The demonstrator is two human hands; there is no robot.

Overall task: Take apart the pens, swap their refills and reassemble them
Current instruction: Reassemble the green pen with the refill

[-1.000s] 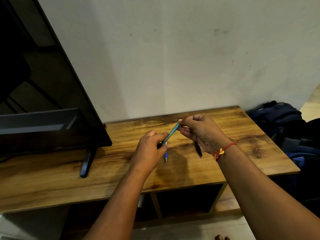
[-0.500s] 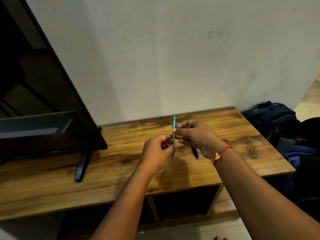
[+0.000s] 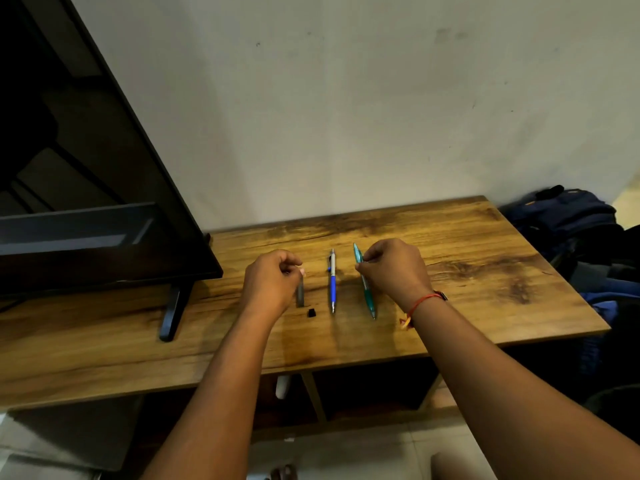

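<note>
Three pens lie side by side on the wooden table (image 3: 485,271). The teal pen (image 3: 367,296) lies on the right, tip toward me, with my right hand (image 3: 394,268) pinched on its upper end. In the middle lies the blue and silver pen (image 3: 332,285), touched by neither hand. My left hand (image 3: 273,282) is curled over the top end of a dark grey pen barrel (image 3: 300,295) on the left. A small black pen piece (image 3: 312,312) rests loose just in front of that barrel.
A large black TV (image 3: 86,202) on a stand foot (image 3: 171,313) fills the table's left side. Dark blue bags (image 3: 568,216) are piled on the floor to the right. A pale wall stands behind the table, and open shelves sit below it.
The teal pen, held up between both hands before, now lies on the table at the right. My left hand has let go of it and moved left onto the dark grey barrel.
</note>
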